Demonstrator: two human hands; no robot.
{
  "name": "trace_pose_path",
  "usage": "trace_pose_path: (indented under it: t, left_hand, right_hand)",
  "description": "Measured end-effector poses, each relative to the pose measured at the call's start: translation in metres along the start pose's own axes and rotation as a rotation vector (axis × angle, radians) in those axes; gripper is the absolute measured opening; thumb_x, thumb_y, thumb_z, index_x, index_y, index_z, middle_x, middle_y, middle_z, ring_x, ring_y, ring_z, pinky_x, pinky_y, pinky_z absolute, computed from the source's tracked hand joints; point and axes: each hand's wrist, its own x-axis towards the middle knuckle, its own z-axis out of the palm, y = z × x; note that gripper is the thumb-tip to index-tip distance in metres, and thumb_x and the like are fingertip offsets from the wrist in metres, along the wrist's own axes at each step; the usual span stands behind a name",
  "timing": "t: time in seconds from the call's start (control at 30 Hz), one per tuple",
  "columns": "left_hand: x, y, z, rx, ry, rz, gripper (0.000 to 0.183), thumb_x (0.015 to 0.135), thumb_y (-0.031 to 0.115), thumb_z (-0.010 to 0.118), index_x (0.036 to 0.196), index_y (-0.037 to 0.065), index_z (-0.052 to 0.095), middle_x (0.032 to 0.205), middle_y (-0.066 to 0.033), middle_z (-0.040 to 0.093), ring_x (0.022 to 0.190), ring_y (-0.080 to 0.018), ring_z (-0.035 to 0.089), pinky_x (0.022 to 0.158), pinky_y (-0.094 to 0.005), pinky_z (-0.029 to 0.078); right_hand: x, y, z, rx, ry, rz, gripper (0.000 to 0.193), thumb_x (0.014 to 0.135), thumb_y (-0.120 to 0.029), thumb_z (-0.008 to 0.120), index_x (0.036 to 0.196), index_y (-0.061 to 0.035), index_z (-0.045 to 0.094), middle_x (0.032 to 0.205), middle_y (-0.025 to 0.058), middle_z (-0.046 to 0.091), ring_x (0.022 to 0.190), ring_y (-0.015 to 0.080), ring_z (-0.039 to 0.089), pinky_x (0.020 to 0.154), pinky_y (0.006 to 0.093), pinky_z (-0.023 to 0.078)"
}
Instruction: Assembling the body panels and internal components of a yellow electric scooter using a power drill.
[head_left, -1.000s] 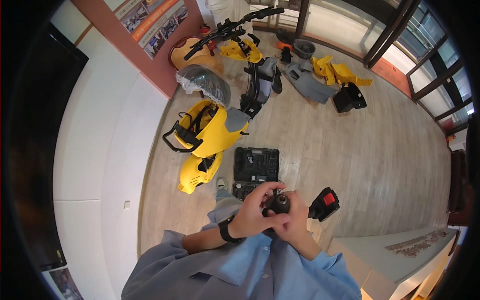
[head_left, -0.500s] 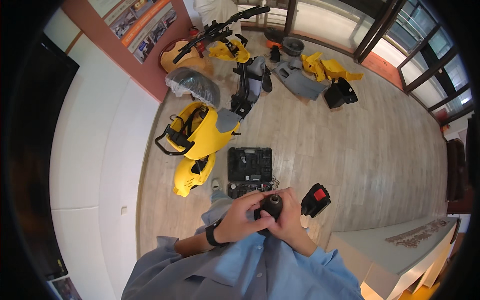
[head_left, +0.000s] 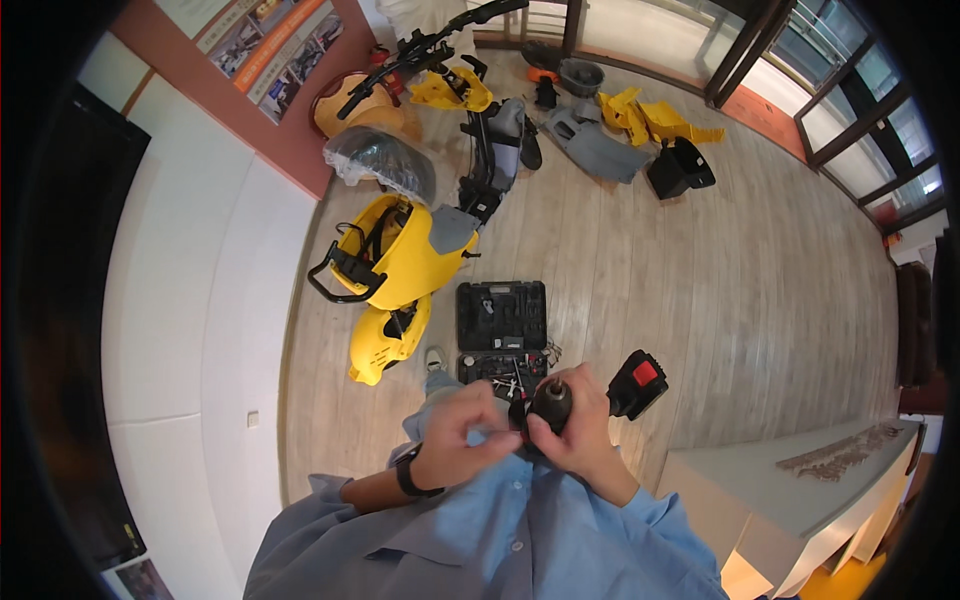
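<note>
A black cordless drill (head_left: 551, 402) is gripped in my right hand (head_left: 584, 432), its chuck tilted up toward me. Its battery end (head_left: 637, 384), black with a red patch, sticks out to the right beyond my knuckles. On the drill's left side is my left hand (head_left: 462, 440), a little blurred, with fingers curled and the thumb near the drill's body. What its fingertips pinch, if anything, is too small to make out. Below my hands, an open black tool case (head_left: 501, 318) lies on the floor, with several tools in its nearer half.
A partly stripped yellow scooter (head_left: 425, 255) stands at the left. Beyond it lie grey panels (head_left: 598, 150), yellow panels (head_left: 645, 118) and a black bin-shaped part (head_left: 681, 170). A plastic-wrapped seat (head_left: 380, 163) is near the wall. At the lower right stands a counter (head_left: 790, 480).
My left hand has come off the drill's front and moved left and slightly down, its fingers curling. The drill stays in my right hand, turned a little. The view has shifted slightly.
</note>
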Motion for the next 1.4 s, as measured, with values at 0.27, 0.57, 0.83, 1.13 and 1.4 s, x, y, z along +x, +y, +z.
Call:
trace_pose_path:
  t: [0.27, 0.57, 0.83, 1.13, 1.4]
  left_hand:
    - [0.045, 0.033, 0.005, -0.005, 0.088, -0.152, 0.054, 0.076, 0.015, 0.077, 0.126, 0.001, 0.062, 0.087, -0.0035, 0.053, 0.073, -0.0099, 0.045, 0.069, -0.0233, 0.037]
    - [0.039, 0.021, 0.020, 0.054, -0.004, -0.248, 0.057, 0.067, 0.023, 0.089, 0.115, 0.005, 0.067, 0.090, 0.0017, 0.056, 0.077, -0.0037, 0.046, 0.065, -0.0227, 0.040]
    - [0.048, 0.026, 0.010, 0.064, -0.023, -0.044, 0.017, 0.086, 0.010, 0.071, 0.100, 0.000, 0.071, 0.079, 0.0019, 0.054, 0.069, -0.0061, 0.048, 0.059, -0.0248, 0.037]
    - [0.055, 0.018, -0.002, -0.480, 0.278, 0.004, 0.013, 0.093, 0.008, 0.059, 0.094, -0.002, 0.066, 0.085, -0.0046, 0.053, 0.073, -0.0118, 0.047, 0.067, -0.0239, 0.037]
    - [0.054, 0.000, 0.004, -1.235, 0.196, -0.444, 0.021, 0.100, 0.024, 0.037, 0.083, 0.013, 0.042, 0.107, -0.0092, 0.056, 0.107, -0.0265, 0.054, 0.099, -0.0441, 0.040]
  right_hand:
    - [-0.003, -0.002, 0.004, -0.015, -0.040, -0.045, 0.044, 0.068, -0.026, 0.078, 0.100, -0.0033, 0.058, 0.092, 0.0114, 0.062, 0.082, 0.0327, 0.057, 0.067, 0.0404, 0.050]
    - [-0.007, -0.004, 0.010, -0.038, -0.016, -0.067, 0.050, 0.063, -0.028, 0.079, 0.100, -0.0023, 0.058, 0.090, 0.0106, 0.061, 0.082, 0.0321, 0.058, 0.064, 0.0409, 0.051]
    - [-0.010, -0.001, 0.006, -0.031, -0.072, -0.034, 0.047, 0.067, -0.029, 0.079, 0.100, -0.0032, 0.058, 0.090, 0.0103, 0.061, 0.081, 0.0303, 0.058, 0.064, 0.0395, 0.051]
    - [-0.012, -0.002, 0.008, 0.027, -0.091, -0.025, 0.041, 0.070, -0.028, 0.078, 0.096, -0.0035, 0.059, 0.084, 0.0108, 0.060, 0.077, 0.0305, 0.058, 0.065, 0.0384, 0.051]
    - [-0.011, -0.003, 0.006, -0.007, -0.159, 0.022, 0.041, 0.071, -0.030, 0.077, 0.096, -0.0025, 0.059, 0.082, 0.0121, 0.059, 0.077, 0.0312, 0.058, 0.064, 0.0401, 0.050]
